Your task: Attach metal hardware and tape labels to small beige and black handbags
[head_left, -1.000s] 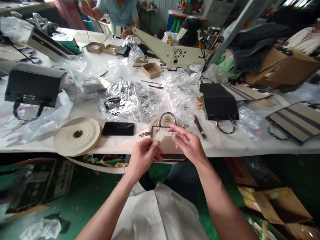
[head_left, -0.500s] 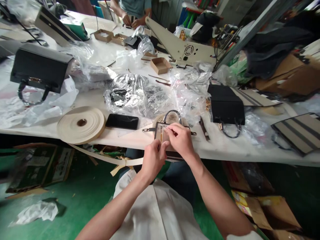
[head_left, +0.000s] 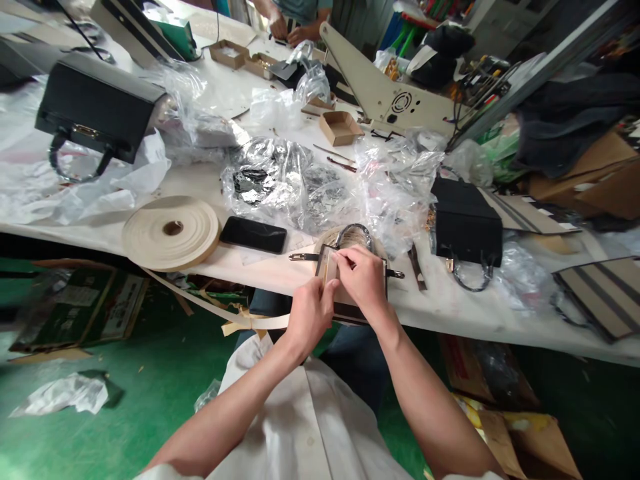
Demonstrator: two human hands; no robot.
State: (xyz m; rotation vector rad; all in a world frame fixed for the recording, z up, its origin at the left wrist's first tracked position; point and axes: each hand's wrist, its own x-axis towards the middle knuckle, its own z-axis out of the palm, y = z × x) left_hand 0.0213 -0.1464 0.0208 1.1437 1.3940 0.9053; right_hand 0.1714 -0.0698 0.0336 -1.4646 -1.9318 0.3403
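A small handbag [head_left: 345, 308] with dark edges, a pale face and a dark round handle [head_left: 354, 230] lies at the table's front edge. Dark straps with metal fittings [head_left: 303, 257] stick out on both sides of it. My left hand [head_left: 313, 310] is closed at the bag's left side. A beige tape strip [head_left: 215, 310] runs into it from the big tape roll [head_left: 150, 233]. Over the bag's face my right hand [head_left: 363, 277] pinches with thumb and forefinger beside a narrow pale strip [head_left: 329, 267]. What lies between those fingertips is hidden.
A phone [head_left: 253, 235] lies beside the roll. Crumpled clear plastic [head_left: 280, 177] covers the table's middle. Black handbags stand at left [head_left: 100, 107] and right [head_left: 467, 220], with a striped panel [head_left: 600, 293] further right. Across the table, a co-worker's hands [head_left: 287, 30] are busy near a beige machine [head_left: 395, 100].
The head view has shifted and tilted a little, so the table's things sit further right. My hands stay at the bag in nearly the same pose.
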